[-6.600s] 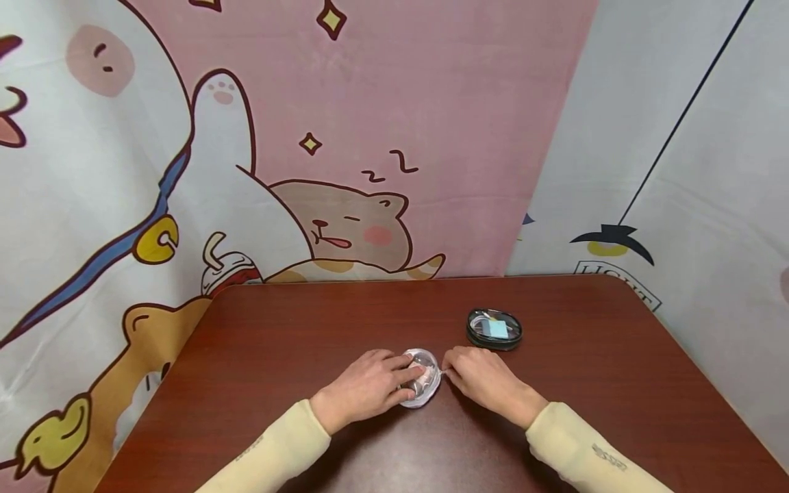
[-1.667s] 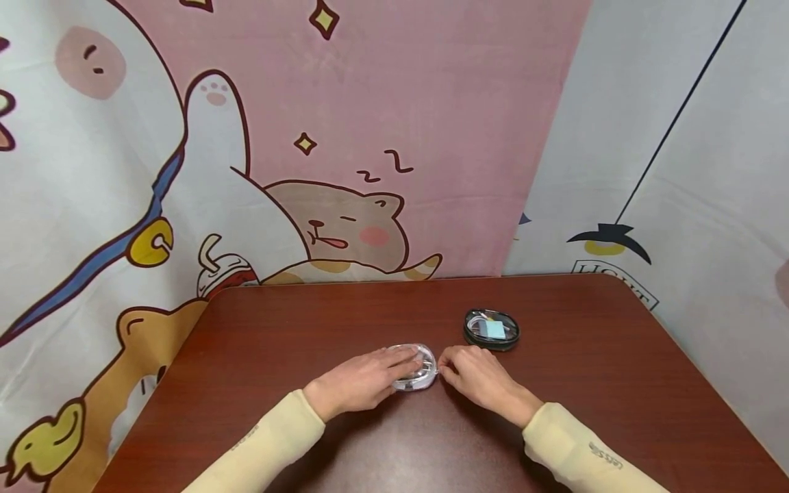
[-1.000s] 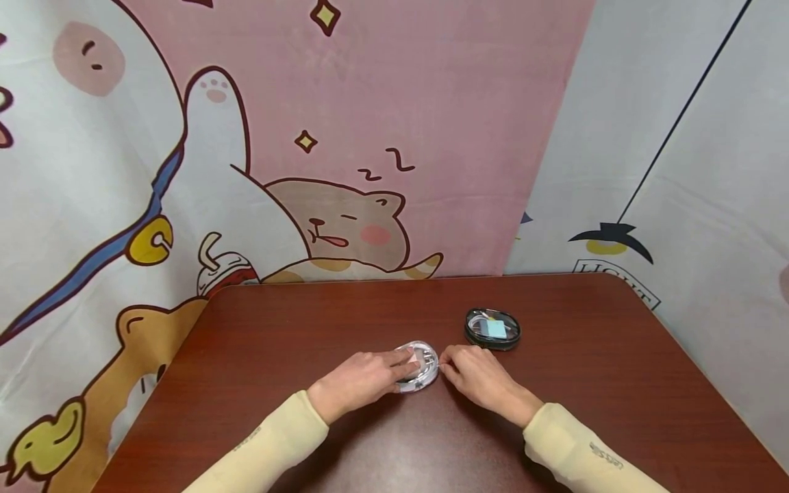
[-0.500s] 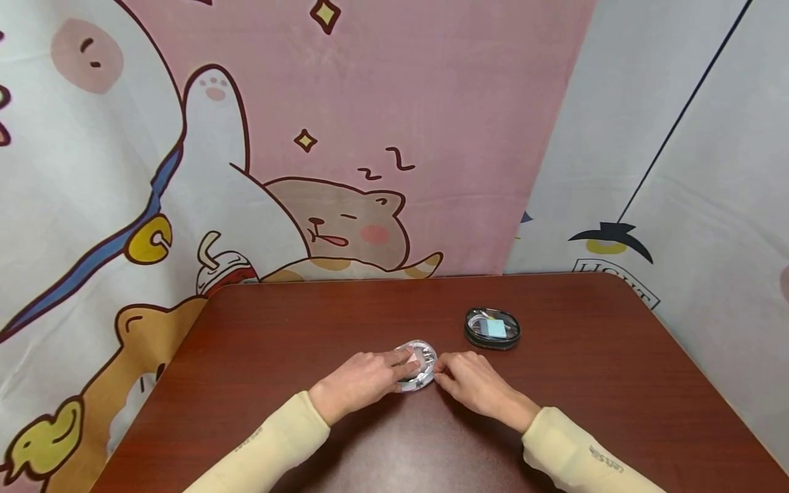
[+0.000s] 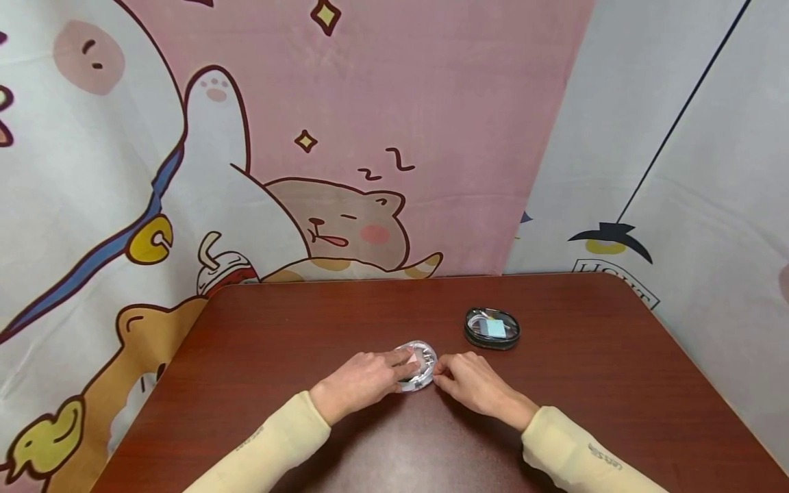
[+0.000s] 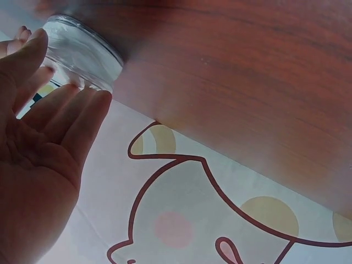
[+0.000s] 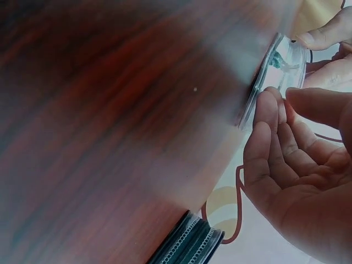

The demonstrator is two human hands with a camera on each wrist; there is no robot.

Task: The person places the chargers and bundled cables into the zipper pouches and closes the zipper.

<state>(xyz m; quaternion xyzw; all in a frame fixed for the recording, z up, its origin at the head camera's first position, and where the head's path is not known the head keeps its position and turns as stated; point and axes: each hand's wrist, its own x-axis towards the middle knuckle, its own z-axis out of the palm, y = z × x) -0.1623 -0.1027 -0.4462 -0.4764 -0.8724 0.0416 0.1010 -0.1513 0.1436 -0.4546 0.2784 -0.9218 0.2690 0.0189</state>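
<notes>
A small oval clear pouch with a pale rim lies on the table, with white and silvery items visible through its top. My left hand rests on it, straight fingers pressing its top; in the left wrist view the left thumb is close against its side. At the pouch's right edge my right hand pinches with thumb and index finger, apparently on the zipper pull, which the fingertips hide. The right wrist view shows these fingertips against the side of the pouch.
A similar oval pouch with black trim and a clear top lies behind my right hand, with a light blue item and white cord inside. Its zipper side shows in the right wrist view. A cartoon-printed cloth hangs behind the brown table.
Since the oldest frame the clear pouch has turned and shifted slightly back under my left hand. My right hand has moved a little left, up against its edge. The black-trimmed pouch stays put.
</notes>
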